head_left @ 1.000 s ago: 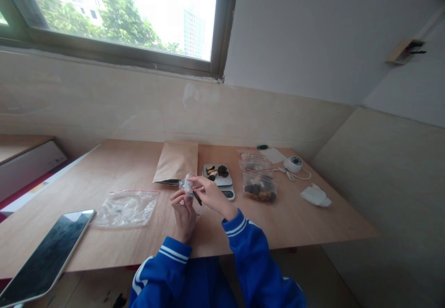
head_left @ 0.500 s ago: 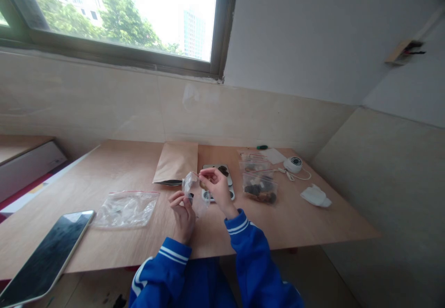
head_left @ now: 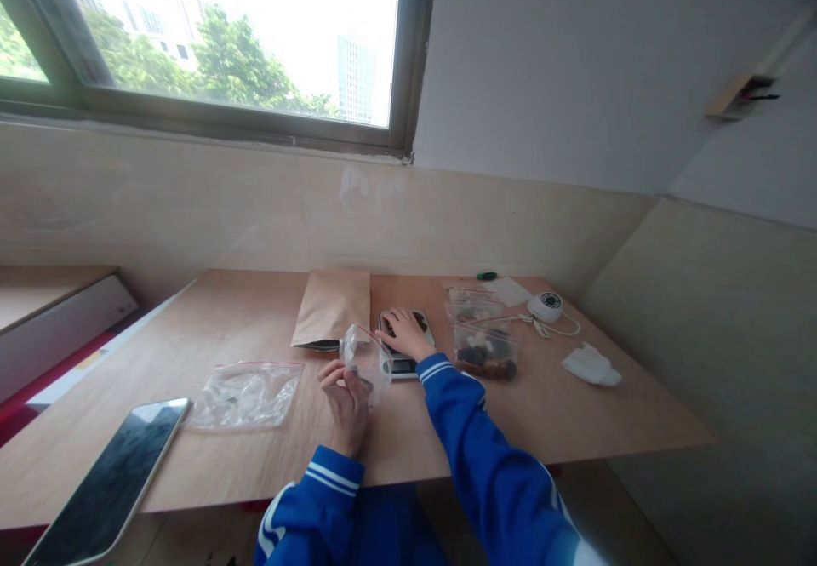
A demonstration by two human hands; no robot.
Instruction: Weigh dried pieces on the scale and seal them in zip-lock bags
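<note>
My left hand (head_left: 345, 399) holds a small clear zip bag (head_left: 366, 359) upright above the wooden table (head_left: 210, 328), its mouth gaping open. My right hand (head_left: 403, 333) reaches forward and rests on the small kitchen scale (head_left: 402, 367), covering the dark pieces lying on its tray; I cannot tell whether its fingers pinch one. A clear bag with dark and brown pieces (head_left: 485, 351) stands just right of the scale. Both sleeves are blue with white stripes.
A brown paper envelope (head_left: 332, 307) lies left of the scale. An empty zip bag (head_left: 246, 394) and a tablet (head_left: 108, 481) lie at the left. More bags (head_left: 473, 301), a white round device with cable (head_left: 549, 302), a white cloth (head_left: 591, 365) and a green pen (head_left: 486, 276) sit at the right.
My right hand left the small bag's mouth and moved forward onto the scale. My left hand kept the bag, now opened wider. The view shifted slightly.
</note>
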